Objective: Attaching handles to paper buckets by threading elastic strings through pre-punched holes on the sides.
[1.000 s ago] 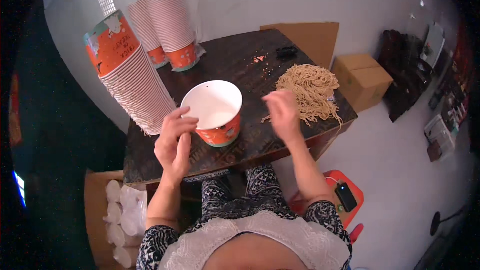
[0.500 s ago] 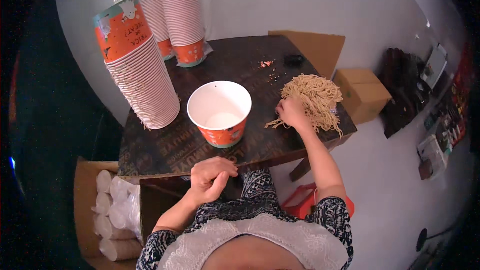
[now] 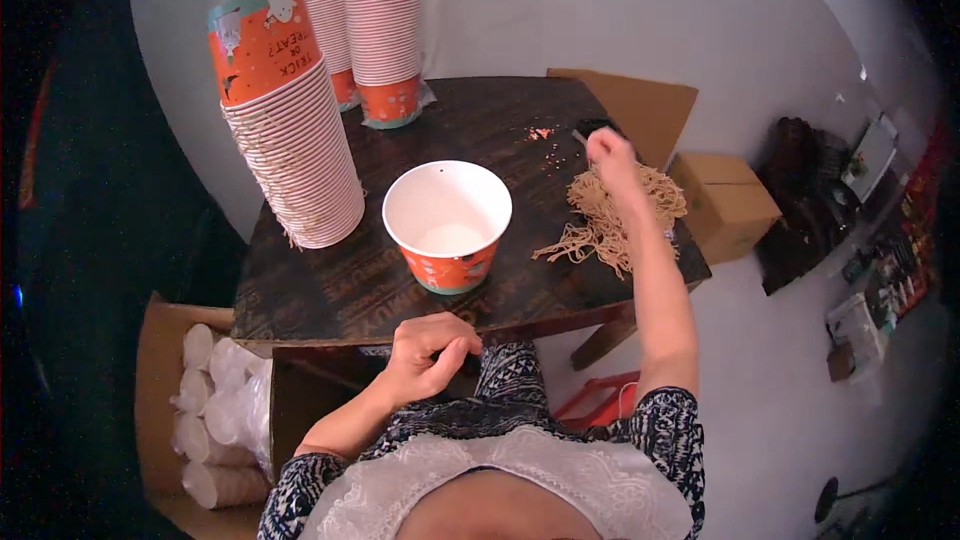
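Observation:
A paper bucket (image 3: pixel 447 210), orange and teal outside and white inside, stands upright on the dark table, with small dark holes near its rim. At the table's front edge my left hand (image 3: pixel 432 350) rests with fingers curled and nothing visible in it. My right hand (image 3: pixel 612 158) is closed above the far side of a heap of tan cords (image 3: pixel 598 230). Just beyond its fingers lies a small black object (image 3: pixel 597 126), with a thin grey piece beside it. What the right fingers hold, if anything, is hidden.
A tall stack of upside-down buckets (image 3: pixel 300 160) with cords along its rims stands left; wrapped bucket stacks (image 3: pixel 385 30) stand behind. Red and pale bits (image 3: pixel 541 133) are scattered on the table. A carton of white wrapped discs (image 3: pixel 205 430) is lower left. A closed carton (image 3: pixel 725 202) sits right.
My right hand has left the near side of the cord heap and moved away from me, up to the black object. The left hand stays at the table edge. The view has shifted slightly.

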A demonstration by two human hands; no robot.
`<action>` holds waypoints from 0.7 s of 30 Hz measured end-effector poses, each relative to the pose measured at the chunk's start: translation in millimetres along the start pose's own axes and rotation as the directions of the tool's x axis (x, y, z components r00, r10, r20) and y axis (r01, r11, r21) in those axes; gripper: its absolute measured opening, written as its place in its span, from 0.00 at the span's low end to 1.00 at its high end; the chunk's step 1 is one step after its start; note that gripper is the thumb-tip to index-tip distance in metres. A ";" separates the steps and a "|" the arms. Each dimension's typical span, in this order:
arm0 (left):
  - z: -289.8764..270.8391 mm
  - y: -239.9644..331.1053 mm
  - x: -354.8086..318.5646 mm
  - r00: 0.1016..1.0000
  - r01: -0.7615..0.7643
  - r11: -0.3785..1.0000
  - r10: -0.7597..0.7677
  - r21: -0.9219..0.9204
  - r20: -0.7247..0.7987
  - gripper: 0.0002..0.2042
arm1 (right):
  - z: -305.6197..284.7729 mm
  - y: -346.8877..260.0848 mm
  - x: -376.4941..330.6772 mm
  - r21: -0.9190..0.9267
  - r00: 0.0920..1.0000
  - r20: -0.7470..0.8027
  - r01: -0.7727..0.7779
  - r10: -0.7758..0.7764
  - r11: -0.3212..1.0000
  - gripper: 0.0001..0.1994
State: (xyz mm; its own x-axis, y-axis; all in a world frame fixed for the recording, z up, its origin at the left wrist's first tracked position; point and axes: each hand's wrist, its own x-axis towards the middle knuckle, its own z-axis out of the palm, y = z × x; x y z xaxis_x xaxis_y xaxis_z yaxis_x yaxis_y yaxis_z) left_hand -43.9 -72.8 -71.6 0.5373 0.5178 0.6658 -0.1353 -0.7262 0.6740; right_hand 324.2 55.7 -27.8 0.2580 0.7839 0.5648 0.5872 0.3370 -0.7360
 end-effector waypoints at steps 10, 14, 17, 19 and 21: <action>1.2 18.8 64.6 0.981 0.192 0.975 -0.186 0.111 -0.060 0.10 | -25.2 -83.7 -8.7 0.414 0.930 0.339 -0.281 0.140 0.866 0.06; 6.9 16.5 72.2 0.966 0.257 0.965 -0.255 0.057 -0.043 0.11 | -20.7 -70.3 -23.4 0.400 0.950 0.286 -0.235 0.123 0.886 0.05; 12.5 11.2 57.6 0.929 0.363 0.932 -0.361 -0.013 0.086 0.10 | -20.2 -43.2 -32.4 0.162 0.939 0.318 -0.190 0.131 0.968 0.05; 18.3 -1.9 48.1 0.930 0.351 0.937 -0.348 0.000 0.114 0.10 | -15.6 -18.5 -42.9 -0.034 0.941 0.338 0.031 -0.017 0.999 0.05; 22.4 -5.6 41.8 0.910 0.392 0.920 -0.389 0.009 0.144 0.10 | -12.3 -3.9 -53.8 -0.190 0.912 0.407 0.035 0.047 0.981 0.05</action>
State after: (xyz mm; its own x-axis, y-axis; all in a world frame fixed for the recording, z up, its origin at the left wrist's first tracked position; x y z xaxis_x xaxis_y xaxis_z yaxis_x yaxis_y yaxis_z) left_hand -2.0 -57.2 -54.7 0.6614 0.6886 0.2973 0.0933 -0.4689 0.8783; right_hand 317.4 5.8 -50.7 -0.0499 0.9431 0.3288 0.7309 0.2588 -0.6315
